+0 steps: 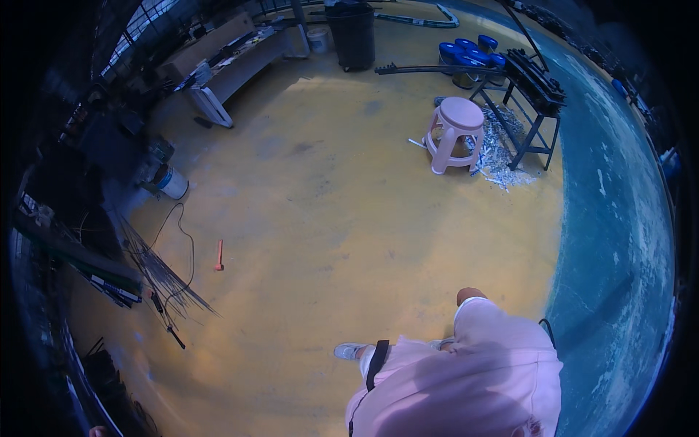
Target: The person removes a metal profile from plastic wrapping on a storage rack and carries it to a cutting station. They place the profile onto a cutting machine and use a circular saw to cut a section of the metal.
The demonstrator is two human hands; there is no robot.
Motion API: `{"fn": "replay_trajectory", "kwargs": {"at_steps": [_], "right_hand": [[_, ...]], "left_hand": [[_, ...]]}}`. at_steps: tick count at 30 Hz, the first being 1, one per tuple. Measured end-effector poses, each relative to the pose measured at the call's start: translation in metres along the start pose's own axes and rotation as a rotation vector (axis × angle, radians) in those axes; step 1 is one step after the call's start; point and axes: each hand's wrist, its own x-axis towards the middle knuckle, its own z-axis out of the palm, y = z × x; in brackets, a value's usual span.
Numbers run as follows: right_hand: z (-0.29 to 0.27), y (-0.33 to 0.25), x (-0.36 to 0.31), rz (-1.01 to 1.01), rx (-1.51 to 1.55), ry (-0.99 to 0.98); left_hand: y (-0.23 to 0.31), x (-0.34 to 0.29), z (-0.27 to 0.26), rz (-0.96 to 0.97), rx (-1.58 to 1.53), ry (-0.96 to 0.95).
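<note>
My pink top (466,386) fills the lower right, with a dark strap (378,363) hanging along its left side. Past the white edge of the right sleeve shows a small patch of bare skin (470,294). It is the end of my right arm as far as I can see it, and no fingers can be made out. My left hand does not show clearly. A tiny skin-coloured shape (97,431) sits at the lower left rim, too cut off to name. One light shoe (349,352) stands on the yellow floor (313,218).
An orange hammer-shaped tool (219,256) lies left of centre, near thin rods (164,269) and a cable (192,251). A pink stool (460,116), a metal stand (535,87), shavings (502,149) and blue-lidded buckets (466,52) are far right. A dark bin (351,36) and workbench (247,62) stand behind.
</note>
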Motion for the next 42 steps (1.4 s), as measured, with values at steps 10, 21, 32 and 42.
{"fn": "replay_trajectory", "kwargs": {"at_steps": [10,21,32,42], "right_hand": [[-0.046,-0.815,-0.166,-1.105,0.042,0.264],[0.013,-1.234,-0.428,-1.524,-0.143,0.097],[0.114,-1.493,-0.238,-0.884,-0.499,-0.009],[0.090,-2.024,-0.678,-2.658,0.036,0.350]], "left_hand": [[-0.163,0.278,-0.171,-0.008,-0.012,0.026],[-0.421,0.626,-0.386,0.168,0.029,-0.164],[-0.587,0.964,-0.480,0.100,0.120,-0.256],[-0.778,1.264,-0.591,0.194,-0.060,-0.160]]}}
